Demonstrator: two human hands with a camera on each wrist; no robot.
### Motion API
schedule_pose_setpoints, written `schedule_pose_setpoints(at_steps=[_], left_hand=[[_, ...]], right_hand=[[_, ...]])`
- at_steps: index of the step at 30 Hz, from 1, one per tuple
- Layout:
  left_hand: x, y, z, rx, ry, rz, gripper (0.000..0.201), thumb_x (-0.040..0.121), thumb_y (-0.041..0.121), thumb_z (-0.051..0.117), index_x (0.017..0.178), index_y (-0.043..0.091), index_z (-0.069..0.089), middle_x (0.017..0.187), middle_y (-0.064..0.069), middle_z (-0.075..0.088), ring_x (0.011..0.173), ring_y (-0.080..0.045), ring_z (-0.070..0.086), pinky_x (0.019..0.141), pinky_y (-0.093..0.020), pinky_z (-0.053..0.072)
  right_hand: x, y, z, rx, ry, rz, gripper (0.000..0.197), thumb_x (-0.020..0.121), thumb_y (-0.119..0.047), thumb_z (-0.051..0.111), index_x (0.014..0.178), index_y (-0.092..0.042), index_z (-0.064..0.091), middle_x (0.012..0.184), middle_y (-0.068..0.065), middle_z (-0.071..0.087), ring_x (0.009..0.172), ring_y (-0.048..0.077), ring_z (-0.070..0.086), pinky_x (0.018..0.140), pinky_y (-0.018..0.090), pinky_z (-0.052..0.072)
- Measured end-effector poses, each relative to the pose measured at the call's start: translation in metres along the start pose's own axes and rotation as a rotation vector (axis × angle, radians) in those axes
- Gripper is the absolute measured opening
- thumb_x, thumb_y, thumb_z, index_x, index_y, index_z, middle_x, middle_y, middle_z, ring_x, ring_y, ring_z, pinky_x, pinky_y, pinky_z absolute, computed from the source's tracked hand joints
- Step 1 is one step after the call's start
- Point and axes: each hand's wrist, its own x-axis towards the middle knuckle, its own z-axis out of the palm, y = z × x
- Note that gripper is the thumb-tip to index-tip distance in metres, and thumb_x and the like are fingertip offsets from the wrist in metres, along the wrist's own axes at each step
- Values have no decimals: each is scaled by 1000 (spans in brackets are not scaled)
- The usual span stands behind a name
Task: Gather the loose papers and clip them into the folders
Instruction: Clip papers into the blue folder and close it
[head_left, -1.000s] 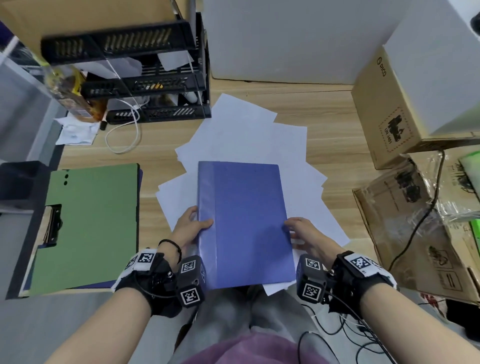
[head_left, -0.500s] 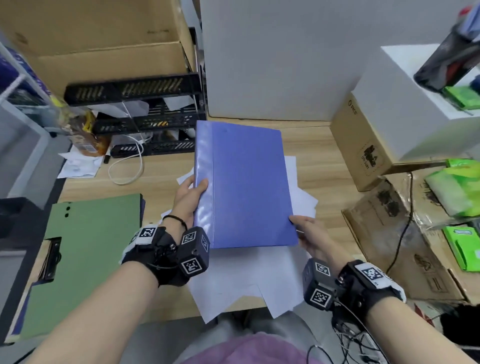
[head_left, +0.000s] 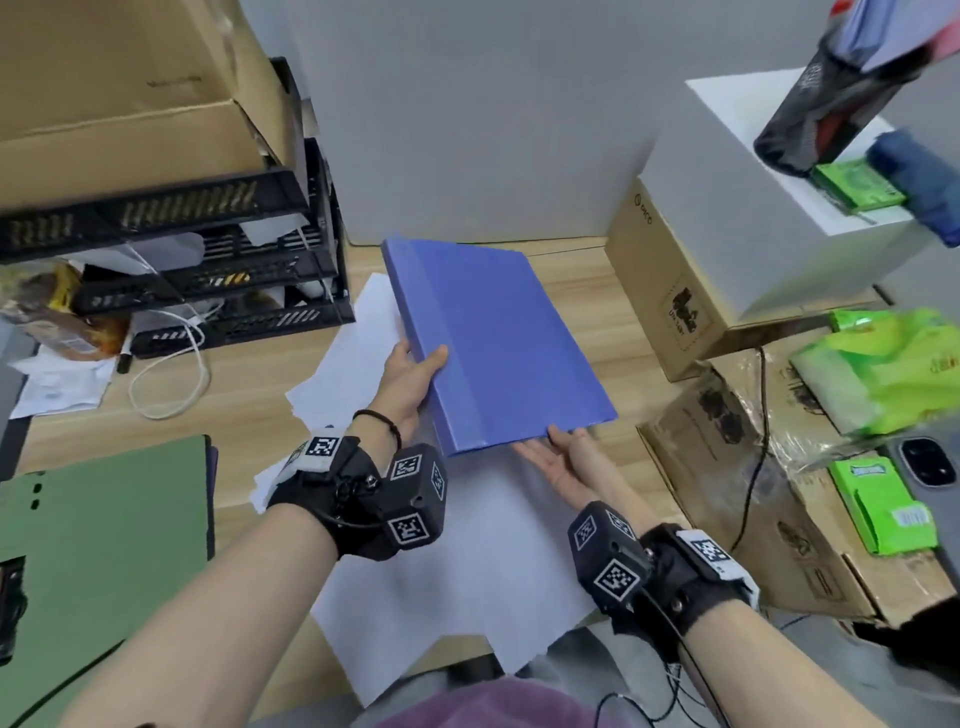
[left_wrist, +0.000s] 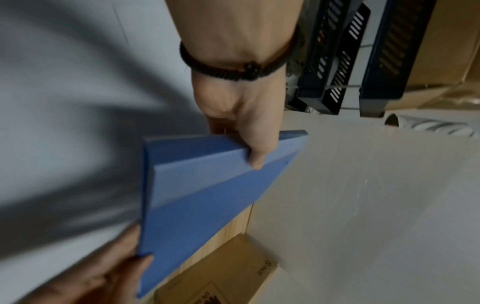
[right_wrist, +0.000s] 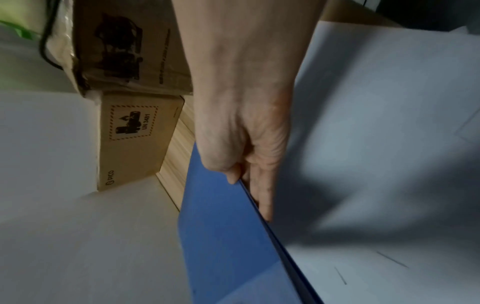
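Note:
A closed blue folder (head_left: 498, 343) hangs tilted above the wooden desk. My left hand (head_left: 423, 364) grips its spine edge, thumb on the cover and fingers beneath. My right hand (head_left: 563, 439) pinches the near corner, palm up under it. In the left wrist view the thumb of my left hand (left_wrist: 255, 156) presses on the folder (left_wrist: 207, 195). The right wrist view has my right hand (right_wrist: 244, 174) with its thumb above the folder (right_wrist: 228, 236) and fingers below. Several loose white papers (head_left: 467, 545) lie spread on the desk underneath. A green folder (head_left: 104, 545) lies flat at the left.
Stacked black letter trays (head_left: 208, 270) stand at the back left under a cardboard box. A white cable (head_left: 171, 374) loops in front of them. Cardboard boxes (head_left: 675, 291) and green packets (head_left: 883, 509) crowd the right side. A white panel closes the back.
The blue folder has come up off the papers and moved away from me toward the back of the desk, turning to the right. Both hands have stayed on it.

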Motion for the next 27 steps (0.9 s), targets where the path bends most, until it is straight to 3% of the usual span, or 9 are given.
schedule_pose_setpoints(at_steps=[2,4,8,11,14,17,20,24,27], left_hand=[[5,-4,5,83,-58,-46,47,90,10,62,133,17,44,127,-3,62,102,-21,65,71,-27,55],[10,-9,8,150,-85,-105,53,89,11,62,134,27,41,126,0,63,97,-20,66,66,-28,55],[26,-22,18,245,-130,-138,53,91,9,57,135,33,40,127,2,61,91,-17,67,59,-26,54],[47,-23,34,257,-118,-119,53,93,6,55,137,30,39,129,3,59,94,-14,65,71,-30,53],[71,-24,58,250,-132,-117,59,94,5,53,142,32,34,132,6,57,109,-16,62,86,-36,54],[94,-29,83,265,-94,-115,60,93,7,54,144,30,33,133,-2,56,113,-20,61,91,-40,53],[111,-38,100,304,-50,-105,63,91,9,57,146,28,33,135,-9,53,115,-23,59,95,-44,52],[125,-51,109,337,-53,-133,68,90,14,60,147,33,29,141,-6,49,126,-23,52,100,-48,48],[132,-57,112,384,-77,-163,71,90,16,60,149,34,26,140,-8,51,125,-25,52,101,-48,47]], right_hand=[[13,-12,-3,41,18,-7,32,102,5,29,126,-10,44,81,16,75,72,32,74,54,42,60],[26,-24,-5,28,44,-5,34,102,5,29,129,-10,43,85,16,75,70,31,74,52,39,59],[57,-43,-7,-26,75,-10,42,101,5,27,138,-10,38,118,20,60,72,29,75,56,38,60],[76,-57,-10,-18,61,-26,38,102,2,27,132,-14,42,128,18,55,74,25,75,64,41,62],[91,-69,-16,15,101,-52,29,104,-2,28,120,-17,48,128,18,56,77,24,74,63,37,61],[108,-79,-23,50,199,-49,31,104,-7,33,133,-7,44,132,21,52,97,30,64,59,32,61],[122,-86,-31,60,264,-11,38,103,-8,39,139,1,40,138,26,49,122,38,54,67,33,61],[136,-87,-41,33,291,59,37,102,-7,41,137,2,44,134,26,53,115,38,56,67,34,62],[141,-85,-47,4,299,107,37,102,-10,41,137,1,45,131,25,56,105,35,61,64,33,62]])
